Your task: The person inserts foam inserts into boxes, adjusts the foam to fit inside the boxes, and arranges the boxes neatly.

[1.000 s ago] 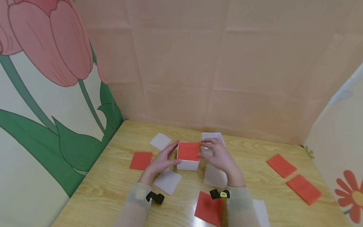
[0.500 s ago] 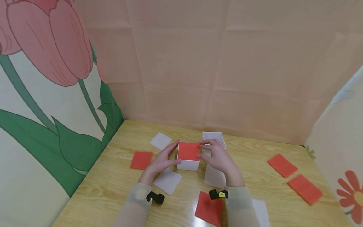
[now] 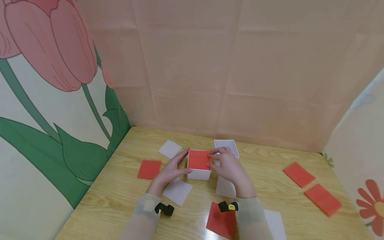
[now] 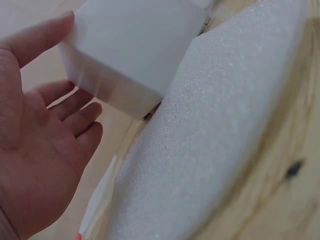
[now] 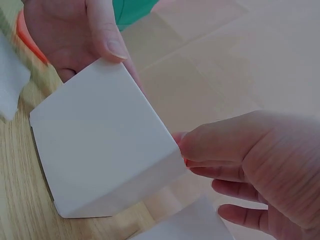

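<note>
A small white box [image 3: 198, 173] stands mid-table with a red sheet [image 3: 198, 159] lying on its top. My left hand [image 3: 180, 163] lies along the box's left side with fingers fairly straight and the thumb on the front corner; the left wrist view shows that thumb touching the box [image 4: 135, 50]. My right hand [image 3: 213, 159] reaches over the box's right edge. In the right wrist view its thumb and fingers [image 5: 200, 150] pinch a sliver of red at the corner of the box [image 5: 100, 150].
A shallow white tray [image 3: 226, 146] sits just behind my right hand. Red sheets [image 3: 149, 169] [image 3: 298, 174] [image 3: 322, 199] [image 3: 221, 221] and white sheets [image 3: 170, 149] [image 3: 177, 191] [image 3: 225, 186] lie scattered on the wooden table [image 3: 126, 200]. Screens wall in three sides.
My right hand and forearm have edged a little left, its fingers further over the red sheet. The left hand and the box have stayed put.
</note>
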